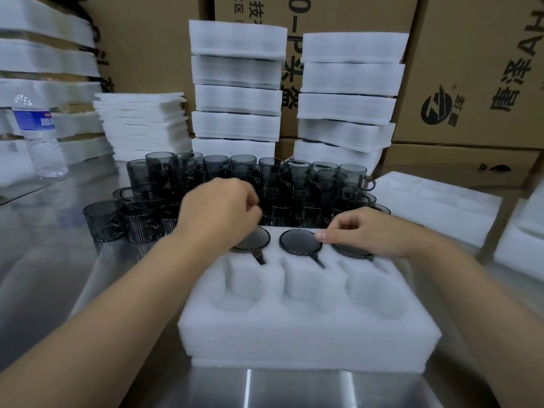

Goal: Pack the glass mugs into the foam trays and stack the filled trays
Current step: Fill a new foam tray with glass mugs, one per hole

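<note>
Steel counter (53,260), reflective, viewed from the head camera looking down. Foam tray (309,328) sits front and centre on it, six round pockets in two rows of three.

Far row: all three pockets filled. Smoky grey glass mugs seated with rims level with the foam top, handles lying in slots that point toward the viewer. Middle mug (300,242) fully visible; left mug (255,240) half covered by the left hand; right mug (351,250) partly under the right hand.

Near row: three pockets bare, white foam only.

Left hand (219,209) is over the far-left corner of the tray, fingers curled in toward the loose mugs behind; its grip is hidden by the back of the hand and motion blur, so cannot tell whether it holds anything. Right hand (365,229) rests over the far-right pocket, fingers loosely bent and apart, one fingertip touching the rim of the middle mug; nothing clamped in it.

Loose mugs (265,184) stand upright in a dense cluster just behind the tray, several rows deep, some stacked two high.

Behind the cluster: two tall stacks of foam trays (237,92), dark mug rims showing in the gaps between layers. To their left, a pile of flat foam sheets (141,125). More foam pieces at far left and at the right edge (435,207). Plastic water bottle (38,134), blue label, upright at left. Cardboard cartons (471,69) with printed characters form the back wall.
</note>
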The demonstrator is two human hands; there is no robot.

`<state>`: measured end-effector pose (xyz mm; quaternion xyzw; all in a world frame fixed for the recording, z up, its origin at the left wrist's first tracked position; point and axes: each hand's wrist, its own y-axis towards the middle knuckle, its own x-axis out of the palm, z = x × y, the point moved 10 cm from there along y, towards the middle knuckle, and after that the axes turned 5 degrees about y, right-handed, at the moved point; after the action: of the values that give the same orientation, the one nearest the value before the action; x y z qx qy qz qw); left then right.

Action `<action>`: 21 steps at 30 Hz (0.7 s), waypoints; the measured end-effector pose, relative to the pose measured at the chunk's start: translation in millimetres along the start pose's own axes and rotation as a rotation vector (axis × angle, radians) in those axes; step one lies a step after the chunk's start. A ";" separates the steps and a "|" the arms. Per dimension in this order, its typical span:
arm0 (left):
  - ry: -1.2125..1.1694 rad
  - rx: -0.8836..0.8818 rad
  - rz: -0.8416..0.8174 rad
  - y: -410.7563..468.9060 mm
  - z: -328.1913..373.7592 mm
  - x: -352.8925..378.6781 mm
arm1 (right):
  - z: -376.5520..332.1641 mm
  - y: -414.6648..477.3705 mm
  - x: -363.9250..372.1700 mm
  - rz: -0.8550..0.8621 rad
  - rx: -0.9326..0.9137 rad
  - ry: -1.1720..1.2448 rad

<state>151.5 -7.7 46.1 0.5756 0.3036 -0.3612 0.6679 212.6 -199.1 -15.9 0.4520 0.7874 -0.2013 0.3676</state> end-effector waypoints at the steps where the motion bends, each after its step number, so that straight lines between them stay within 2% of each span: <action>1: 0.066 -0.060 -0.004 3.3 -13.2 -2.6 | -0.3 -0.4 0.1 -0.001 0.002 0.003; 5: 0.257 -0.283 -0.170 7.2 -66.1 -2.0 | -0.4 -1.2 0.3 -0.007 0.009 0.005; 9: 0.273 -0.388 -0.375 0.5 -91.9 8.7 | -2.1 -1.5 -1.5 0.004 -0.001 -0.002; 12: 0.288 -0.399 -0.460 -3.7 -96.0 14.3 | -4.9 -2.6 -1.1 -0.003 -0.013 0.011; 21: 0.328 -0.305 -0.502 -5.4 -88.5 31.0 | -10.5 -5.7 0.4 -0.019 -0.006 0.012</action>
<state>165.1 75.1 4.1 0.4267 0.5899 -0.3675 0.5787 203.4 -194.9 -9.5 0.4448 0.7945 -0.1996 0.3622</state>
